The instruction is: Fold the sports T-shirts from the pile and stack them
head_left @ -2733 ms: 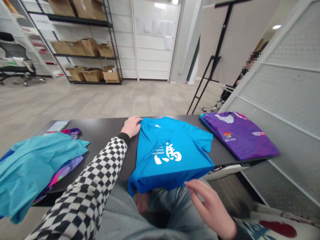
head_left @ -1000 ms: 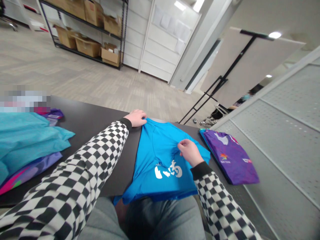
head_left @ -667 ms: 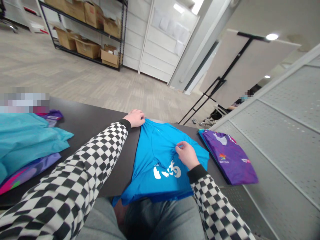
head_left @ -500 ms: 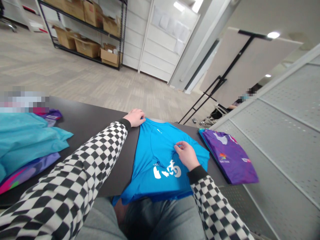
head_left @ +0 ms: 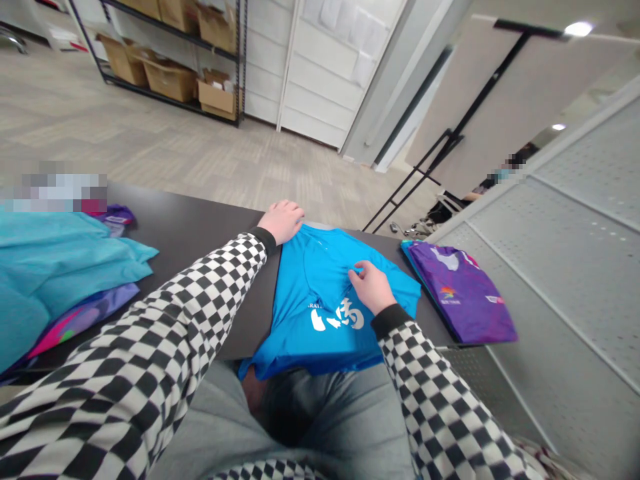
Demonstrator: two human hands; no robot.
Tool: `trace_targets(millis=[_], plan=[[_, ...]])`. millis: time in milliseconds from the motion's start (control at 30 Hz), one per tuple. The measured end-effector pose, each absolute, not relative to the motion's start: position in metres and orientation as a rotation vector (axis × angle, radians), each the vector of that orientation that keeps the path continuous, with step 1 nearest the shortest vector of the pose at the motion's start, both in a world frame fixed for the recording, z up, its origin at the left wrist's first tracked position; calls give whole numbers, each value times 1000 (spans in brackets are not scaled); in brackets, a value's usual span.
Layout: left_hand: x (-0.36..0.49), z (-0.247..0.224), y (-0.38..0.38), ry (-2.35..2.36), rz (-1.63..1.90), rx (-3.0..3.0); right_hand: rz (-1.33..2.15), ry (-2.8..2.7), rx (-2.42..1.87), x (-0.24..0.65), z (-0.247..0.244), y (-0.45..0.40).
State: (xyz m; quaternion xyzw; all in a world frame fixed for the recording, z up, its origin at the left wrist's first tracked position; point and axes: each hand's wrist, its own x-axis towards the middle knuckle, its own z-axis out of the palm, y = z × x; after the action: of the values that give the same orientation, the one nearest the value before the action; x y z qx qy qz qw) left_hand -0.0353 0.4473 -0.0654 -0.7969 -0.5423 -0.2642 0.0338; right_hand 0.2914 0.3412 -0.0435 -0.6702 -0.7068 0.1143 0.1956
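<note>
A bright blue T-shirt (head_left: 320,273) with a white printed logo lies on the dark table, its near edge hanging over the front toward my lap. At its far left corner, my left hand (head_left: 283,221) is closed, with bent fingers on the fabric. My right hand (head_left: 373,287) rests over the shirt's right half, thumb and fingers pinched on the cloth above the print. Creases run across the fabric near those fingertips. Some of the shirt beneath my right hand is hidden.
The dark table (head_left: 183,217) carries a loose heap of teal garments (head_left: 75,253) on the left. On the right lies a stack topped by a folded purple shirt (head_left: 463,293). A grey perforated partition (head_left: 565,267) borders the right side. Shelving with cardboard boxes (head_left: 170,77) stands beyond.
The camera view has shifted slightly, so the table sits higher in the picture. Both hands keep nearly the same places on the blue T-shirt.
</note>
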Motion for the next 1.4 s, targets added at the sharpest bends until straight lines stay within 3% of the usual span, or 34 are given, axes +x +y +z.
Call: trace_targets(millis=[133, 333, 400, 667, 800, 1167, 1400], plan=[[-23, -57, 411, -1445, -798, -2555, 242, -1994, -1688, 276, -21, 292], [-26, -71, 357, -1313, -961, -2782, 743, -2281, -1095, 233, -19, 161], [-30, -77, 347, -1288, -981, -2863, 770, -2432, -976, 213, -23, 134], [-29, -86, 340, -1440, -907, -2829, 317, -2632, -1376, 145, -29, 144], [-30, -87, 340, -1437, -893, -2832, 439, -2432, -1439, 142, -40, 145], [-30, -85, 338, -1434, -891, -2840, 1315, -1160, -1215, 185, -101, 108], [-30, -85, 339, -1426, -908, -2850, 1358, -894, -1203, 199, -125, 93]])
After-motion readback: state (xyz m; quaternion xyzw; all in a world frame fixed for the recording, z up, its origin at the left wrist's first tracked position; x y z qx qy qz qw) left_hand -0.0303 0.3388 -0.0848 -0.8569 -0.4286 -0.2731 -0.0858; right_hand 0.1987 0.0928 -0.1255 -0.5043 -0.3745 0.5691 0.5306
